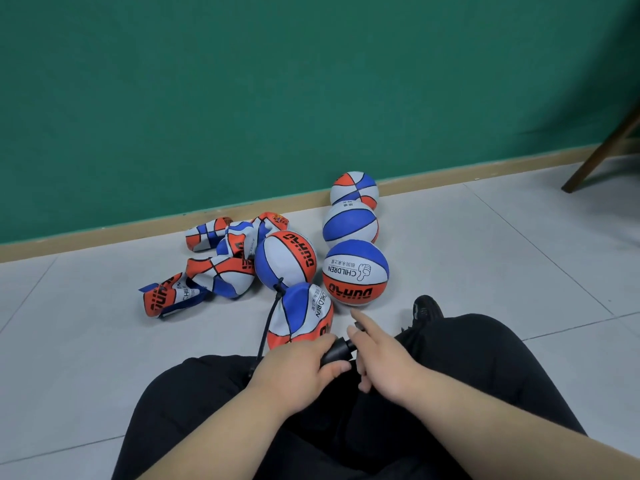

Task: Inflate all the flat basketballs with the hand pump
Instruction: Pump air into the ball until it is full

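Observation:
My left hand (298, 368) grips the black pump barrel (337, 353) over my lap. At the barrel's handle end lies my right hand (381, 358), index finger stretched out and lower fingers curled; the handle itself is hidden under it. A black hose (268, 323) runs from the pump past a rounded ball (301, 313) to the lower edge of another rounded ball (285, 259). Three firm balls (356, 271) stand in a row toward the wall. Several flat, crumpled balls (214, 271) lie in a heap to the left.
All of this sits on a pale tiled floor (485, 254) beside a green wall with a wooden skirting (104, 237). A wooden furniture leg (602, 150) slants at the upper right. My black-trousered legs and a black shoe (426, 306) fill the foreground.

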